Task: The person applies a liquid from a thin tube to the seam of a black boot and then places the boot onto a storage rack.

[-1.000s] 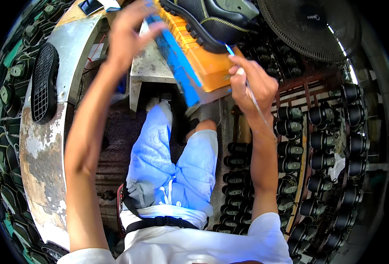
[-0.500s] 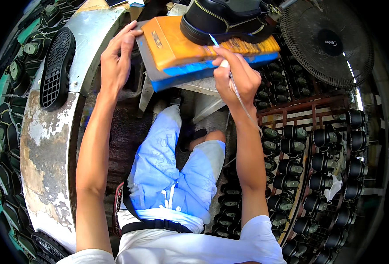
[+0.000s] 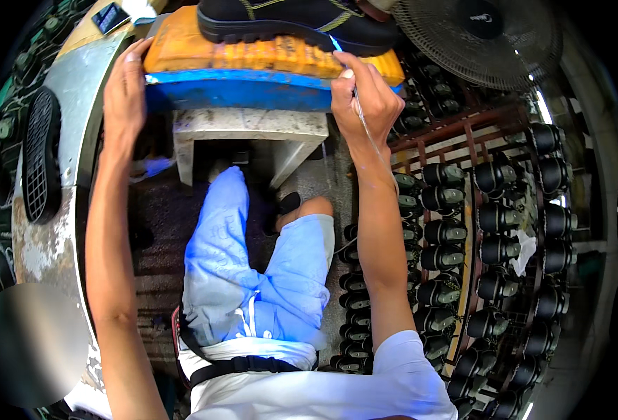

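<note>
A black safety shoe point(image 3: 281, 24) with yellow stitching lies on an orange block point(image 3: 183, 52), its far side cut off by the top of the view. Blue material point(image 3: 239, 94) forms the block's lower layer. My right hand point(image 3: 368, 98) is closed around a slim pen-like tool point(image 3: 336, 45) with a thin cord, its pale tip at the lower edge of the shoe near the sole. At the block's left end, my left hand point(image 3: 123, 98) lies against it with fingers stretched out, holding no tool.
A worn metal bench point(image 3: 78, 91) with a black sole point(image 3: 41, 154) runs along my left; a phone point(image 3: 110, 17) lies at its far end. A whitish stool point(image 3: 253, 124) stands under the block. Racks of black shoes point(image 3: 442, 231) and a fan point(image 3: 484, 35) are to my right.
The scene has shifted left in the view, and the block and shoe sit higher, now nearly level instead of tilted. Both hands keep their places, the tool's tip still at the shoe.
</note>
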Demonstrator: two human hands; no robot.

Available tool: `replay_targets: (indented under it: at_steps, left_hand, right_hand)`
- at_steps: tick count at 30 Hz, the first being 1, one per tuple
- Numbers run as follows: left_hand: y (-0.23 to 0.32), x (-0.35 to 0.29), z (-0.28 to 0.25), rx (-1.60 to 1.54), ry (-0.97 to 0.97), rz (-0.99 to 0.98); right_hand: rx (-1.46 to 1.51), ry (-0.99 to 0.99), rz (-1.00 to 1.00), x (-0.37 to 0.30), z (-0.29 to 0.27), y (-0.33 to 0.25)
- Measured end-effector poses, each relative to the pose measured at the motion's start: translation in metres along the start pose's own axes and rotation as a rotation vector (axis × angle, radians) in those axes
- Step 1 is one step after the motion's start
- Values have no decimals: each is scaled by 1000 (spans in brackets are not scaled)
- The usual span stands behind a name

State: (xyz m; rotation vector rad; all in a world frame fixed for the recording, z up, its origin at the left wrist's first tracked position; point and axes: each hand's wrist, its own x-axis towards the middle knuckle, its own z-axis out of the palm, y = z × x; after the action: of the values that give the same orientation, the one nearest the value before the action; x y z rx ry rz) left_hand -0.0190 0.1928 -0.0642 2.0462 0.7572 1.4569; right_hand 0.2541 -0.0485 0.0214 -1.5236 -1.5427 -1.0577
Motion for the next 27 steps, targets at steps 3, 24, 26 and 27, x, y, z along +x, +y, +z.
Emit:
replay_targets:
  at_steps: [3, 24, 26, 27]
  left_hand:
    - [-12, 17, 1, -134, -77, -134]
    - [50, -41, 24, -371, 242, -297]
    - [116, -87, 10, -296, 132, -337]
    - [132, -110, 3, -300, 46, -356]
  right_hand:
    - [-35, -67, 44, -2, -27, 4]
    - [813, -328, 801, 4, -98, -35]
    - [644, -273, 567, -14, -60, -38]
    - [502, -228, 475, -9, -49, -48]
